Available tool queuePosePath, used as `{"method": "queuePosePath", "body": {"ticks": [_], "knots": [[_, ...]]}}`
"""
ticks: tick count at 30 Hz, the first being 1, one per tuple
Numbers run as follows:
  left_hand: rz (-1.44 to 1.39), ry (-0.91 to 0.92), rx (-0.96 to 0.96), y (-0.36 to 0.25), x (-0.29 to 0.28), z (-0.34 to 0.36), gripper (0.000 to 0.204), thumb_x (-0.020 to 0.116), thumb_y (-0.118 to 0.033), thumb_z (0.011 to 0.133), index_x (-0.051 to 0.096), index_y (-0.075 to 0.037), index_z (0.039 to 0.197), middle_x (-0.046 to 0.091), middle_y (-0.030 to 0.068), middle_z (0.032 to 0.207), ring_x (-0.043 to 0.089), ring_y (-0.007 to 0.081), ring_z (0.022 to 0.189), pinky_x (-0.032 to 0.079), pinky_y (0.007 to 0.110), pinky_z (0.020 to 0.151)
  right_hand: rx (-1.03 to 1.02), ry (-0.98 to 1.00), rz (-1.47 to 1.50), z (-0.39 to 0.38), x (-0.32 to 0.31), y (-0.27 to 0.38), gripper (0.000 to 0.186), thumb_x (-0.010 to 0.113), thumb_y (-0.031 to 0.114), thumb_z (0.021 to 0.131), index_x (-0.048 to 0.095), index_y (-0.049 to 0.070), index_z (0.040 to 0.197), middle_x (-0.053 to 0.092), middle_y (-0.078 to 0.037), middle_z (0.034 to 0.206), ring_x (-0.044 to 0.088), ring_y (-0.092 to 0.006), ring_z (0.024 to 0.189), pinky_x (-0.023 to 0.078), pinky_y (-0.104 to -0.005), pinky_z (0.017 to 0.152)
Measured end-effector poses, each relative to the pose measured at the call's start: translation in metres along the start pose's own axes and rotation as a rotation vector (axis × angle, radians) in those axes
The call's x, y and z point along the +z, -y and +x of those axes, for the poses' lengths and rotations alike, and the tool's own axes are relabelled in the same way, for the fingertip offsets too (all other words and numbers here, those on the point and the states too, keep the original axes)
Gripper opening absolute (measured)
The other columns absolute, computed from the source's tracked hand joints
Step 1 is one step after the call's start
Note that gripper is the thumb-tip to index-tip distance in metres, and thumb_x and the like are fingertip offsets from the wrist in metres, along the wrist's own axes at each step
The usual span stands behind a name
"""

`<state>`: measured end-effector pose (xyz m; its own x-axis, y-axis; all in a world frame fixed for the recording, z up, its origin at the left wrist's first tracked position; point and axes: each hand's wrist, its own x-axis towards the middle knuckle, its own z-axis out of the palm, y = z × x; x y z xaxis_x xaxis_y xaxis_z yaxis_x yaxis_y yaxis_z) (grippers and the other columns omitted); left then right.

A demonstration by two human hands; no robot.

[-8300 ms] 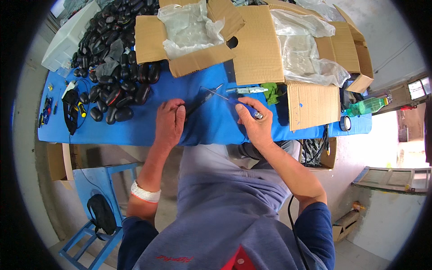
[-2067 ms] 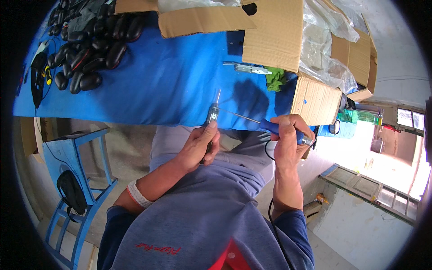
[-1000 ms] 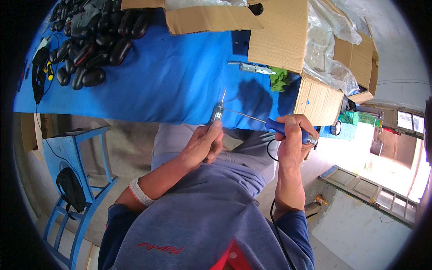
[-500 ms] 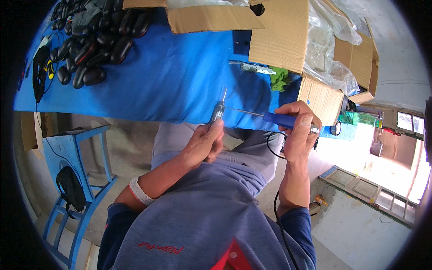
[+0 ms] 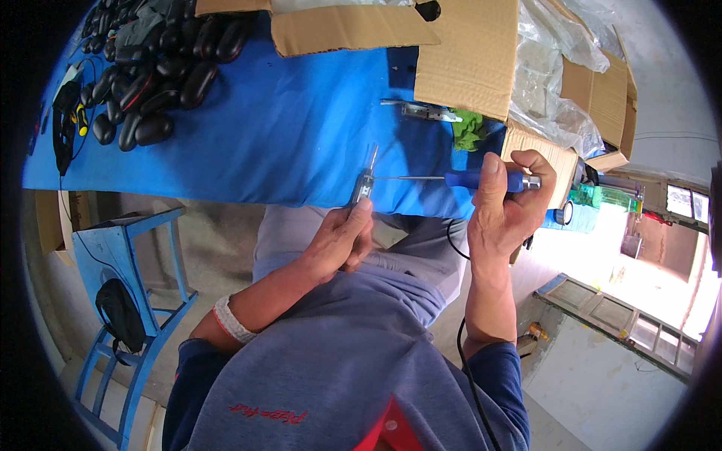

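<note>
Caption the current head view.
Left hand holds a slim dark tool; right hand points a blue-handled screwdriver toward its side.

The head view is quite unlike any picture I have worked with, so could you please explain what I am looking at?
No machine is at work here: the wearer's left hand and right hand are bare. The picture comes from a wide fisheye camera worn on the head, looking down, which is why straight edges bend toward the rim.

The left hand holds a slim dark tool with a thin tip pointing away. The right hand holds a blue-handled screwdriver, its shaft aimed at that tool's upper end; whether they touch is too fine to tell.

On the blue-covered table lie many black rounded objects at left, and cardboard boxes, clear plastic and a green cloth at right.
</note>
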<state>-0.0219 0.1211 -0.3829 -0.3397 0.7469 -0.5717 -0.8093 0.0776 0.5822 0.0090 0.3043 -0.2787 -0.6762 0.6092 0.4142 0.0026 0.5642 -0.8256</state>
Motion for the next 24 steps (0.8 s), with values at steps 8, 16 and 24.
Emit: {"method": "queuePosePath", "body": {"ticks": [8, 16, 24], "knots": [[0.023, 0.002, 0.01, 0.004, 0.0, 0.002, 0.05, 0.041, -0.058, 0.097, 0.04, -0.013, 0.076, 0.045, 0.0026, 0.056, 0.037, 0.009, 0.042, 0.03, 0.026, 0.038, 0.136, 0.244, 0.061, 0.019, -0.01, 0.007, 0.024, 0.069, 0.01, 0.089, 0.051, 0.001, 0.101, 0.06, -0.005, 0.082, 0.052, -0.0082, 0.072, 0.043, -0.0204, 0.063], [0.001, -0.007, -0.002, 0.011, -0.001, 0.004, 0.05, 0.04, -0.058, 0.098, 0.039, -0.013, 0.074, 0.044, 0.0029, 0.056, 0.037, 0.0093, 0.041, 0.03, 0.026, 0.037, 0.074, 0.419, 0.102, 0.011, -0.016, 0.014, 0.043, 0.067, 0.005, 0.088, 0.044, 0.0, 0.124, 0.064, -0.012, 0.097, 0.06, -0.0129, 0.084, 0.05, -0.0234, 0.07], [0.002, -0.003, 0.002, 0.025, -0.002, 0.01, 0.05, 0.04, -0.057, 0.098, 0.039, -0.013, 0.074, 0.045, 0.0032, 0.056, 0.037, 0.0092, 0.041, 0.031, 0.026, 0.038, -0.119, 0.359, 0.01, -0.006, -0.017, -0.006, 0.03, 0.065, 0.011, 0.091, 0.049, 0.0, 0.114, 0.064, -0.01, 0.089, 0.059, -0.0154, 0.075, 0.049, -0.0276, 0.067]]}}
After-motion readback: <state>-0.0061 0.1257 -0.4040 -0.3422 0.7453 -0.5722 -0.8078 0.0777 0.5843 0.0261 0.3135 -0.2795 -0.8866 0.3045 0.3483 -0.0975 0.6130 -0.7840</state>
